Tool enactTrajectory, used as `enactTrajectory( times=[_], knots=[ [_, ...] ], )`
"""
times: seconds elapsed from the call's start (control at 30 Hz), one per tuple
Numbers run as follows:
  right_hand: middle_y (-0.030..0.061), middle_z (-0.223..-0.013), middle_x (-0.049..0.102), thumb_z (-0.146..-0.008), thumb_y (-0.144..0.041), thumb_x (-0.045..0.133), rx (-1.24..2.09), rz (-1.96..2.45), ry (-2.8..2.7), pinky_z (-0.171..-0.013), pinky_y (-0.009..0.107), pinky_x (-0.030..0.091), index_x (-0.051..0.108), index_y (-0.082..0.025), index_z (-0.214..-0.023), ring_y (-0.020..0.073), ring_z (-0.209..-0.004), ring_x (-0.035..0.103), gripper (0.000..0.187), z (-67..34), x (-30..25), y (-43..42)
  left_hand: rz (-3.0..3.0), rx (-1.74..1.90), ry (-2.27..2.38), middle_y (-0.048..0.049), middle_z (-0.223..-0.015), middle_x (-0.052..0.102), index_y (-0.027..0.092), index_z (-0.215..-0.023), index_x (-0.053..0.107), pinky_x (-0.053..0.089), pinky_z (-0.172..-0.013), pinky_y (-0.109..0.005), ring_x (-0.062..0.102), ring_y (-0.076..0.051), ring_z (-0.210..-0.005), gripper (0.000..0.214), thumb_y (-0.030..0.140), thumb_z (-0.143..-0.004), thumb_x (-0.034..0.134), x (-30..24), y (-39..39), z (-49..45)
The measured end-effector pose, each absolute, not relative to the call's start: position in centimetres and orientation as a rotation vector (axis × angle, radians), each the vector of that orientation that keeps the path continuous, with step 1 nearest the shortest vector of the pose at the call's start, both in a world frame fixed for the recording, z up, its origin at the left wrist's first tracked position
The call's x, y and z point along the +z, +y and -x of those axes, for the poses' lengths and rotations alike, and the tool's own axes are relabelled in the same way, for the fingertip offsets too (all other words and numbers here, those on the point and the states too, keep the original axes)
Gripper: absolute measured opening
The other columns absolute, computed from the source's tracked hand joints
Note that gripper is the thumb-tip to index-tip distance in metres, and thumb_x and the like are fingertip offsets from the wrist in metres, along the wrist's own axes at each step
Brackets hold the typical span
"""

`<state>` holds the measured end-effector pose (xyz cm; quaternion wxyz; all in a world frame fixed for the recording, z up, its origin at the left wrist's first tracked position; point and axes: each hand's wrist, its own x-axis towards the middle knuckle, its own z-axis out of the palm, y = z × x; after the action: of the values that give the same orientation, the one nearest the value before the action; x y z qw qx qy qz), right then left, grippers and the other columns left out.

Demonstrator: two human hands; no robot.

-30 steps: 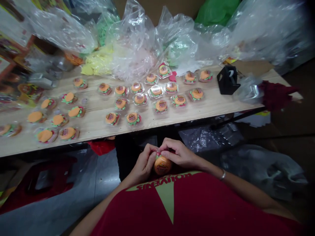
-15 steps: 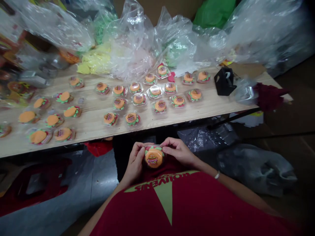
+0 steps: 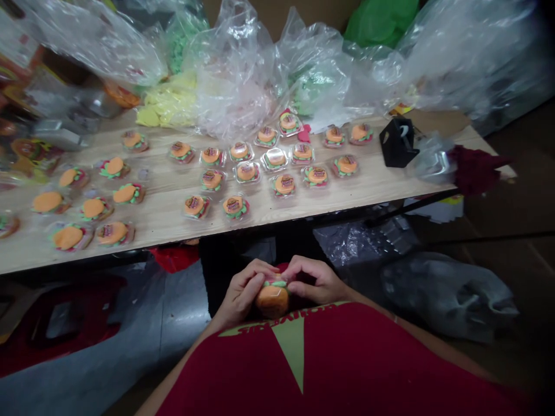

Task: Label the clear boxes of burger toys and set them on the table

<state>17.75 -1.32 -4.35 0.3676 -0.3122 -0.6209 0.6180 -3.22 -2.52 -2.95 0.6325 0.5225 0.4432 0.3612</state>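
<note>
Both hands have brought the packaged burger (image 3: 272, 299) closer to the red shirt (image 3: 347, 358) over the last half second, tilting it; the left hand (image 3: 247, 288) grips its left side, the right hand (image 3: 315, 280) its far edge, and beyond them more burger packs (image 3: 235, 205) sit on the table (image 3: 167, 208)

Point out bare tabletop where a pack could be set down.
Bare tabletop shows in a strip between the left group of burger packs and the larger group, and a patch bordered by the larger group's right end, the black holder and the front edge. It's crowded within the larger group and along the back, where plastic bags pile up.
</note>
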Motion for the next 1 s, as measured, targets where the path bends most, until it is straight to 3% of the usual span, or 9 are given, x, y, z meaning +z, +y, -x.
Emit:
enactTrajectory(
  times=[0.47, 0.7, 0.83, 0.9, 1.0],
  knots=[
    [0.0034, -0.078, 0.062, -0.086, -0.031, 0.060, 1.387, 0.702, -1.672, -0.064, 0.026, 0.046, 0.065, -0.018, -0.093, 0.0135, -0.070, 0.058, 0.015, -17.1, -4.1, -1.4, -1.285, 0.869, 1.066, -0.0063, -0.089, 0.063, 0.017, -0.078, 0.064, 0.043, -0.078, -0.030, 0.058, -0.019, -0.084, 0.030, 0.034, -0.091, 0.043, -3.2, -2.9, 3.1],
    [0.0013, -0.077, 0.063, -0.078, -0.033, 0.068, 1.737, 0.910, -1.324, -0.064, 0.024, 0.043, 0.067, -0.016, -0.084, 0.0120, -0.068, 0.056, 0.017, -16.2, -5.3, -0.2, -1.102, 0.908, 1.165, -0.0039, -0.080, 0.065, 0.016, -0.073, 0.065, 0.043, -0.070, -0.026, 0.058, -0.016, -0.075, 0.031, 0.037, -0.089, 0.049, -3.6, -1.7, 2.4],
    [-0.0024, -0.069, 0.063, -0.070, -0.033, 0.074, 1.903, 1.045, -0.975, -0.057, 0.021, 0.041, 0.067, -0.016, -0.079, 0.0081, -0.058, 0.052, 0.021, -14.8, -6.9, 2.9, -0.667, 0.954, 1.269, 0.0001, -0.062, 0.062, 0.015, -0.069, 0.062, 0.042, -0.056, -0.023, 0.055, -0.013, -0.056, 0.029, 0.042, -0.078, 0.061, -5.0, 1.1, 1.9],
    [-0.0034, -0.068, 0.062, -0.064, -0.033, 0.078, 1.945, 1.048, -0.834, -0.056, 0.020, 0.041, 0.066, -0.016, -0.076, 0.0074, -0.057, 0.052, 0.024, -14.1, -7.6, 4.7, -0.484, 1.028, 1.234, -0.0002, -0.065, 0.064, 0.014, -0.076, 0.062, 0.045, -0.056, -0.024, 0.057, -0.013, -0.055, 0.031, 0.046, -0.074, 0.065, -5.8, 2.3, 2.1],
    [-0.0039, -0.068, 0.062, -0.057, -0.032, 0.082, 1.971, 1.034, -0.689, -0.059, 0.021, 0.044, 0.065, -0.016, -0.073, 0.0083, -0.059, 0.055, 0.028, -13.0, -8.1, 6.5, -0.490, 1.138, 1.131, -0.0034, -0.087, 0.069, 0.016, -0.098, 0.060, 0.050, -0.068, -0.027, 0.064, -0.016, -0.073, 0.035, 0.042, -0.075, 0.066, -6.3, 2.3, 2.5]
  ],
)
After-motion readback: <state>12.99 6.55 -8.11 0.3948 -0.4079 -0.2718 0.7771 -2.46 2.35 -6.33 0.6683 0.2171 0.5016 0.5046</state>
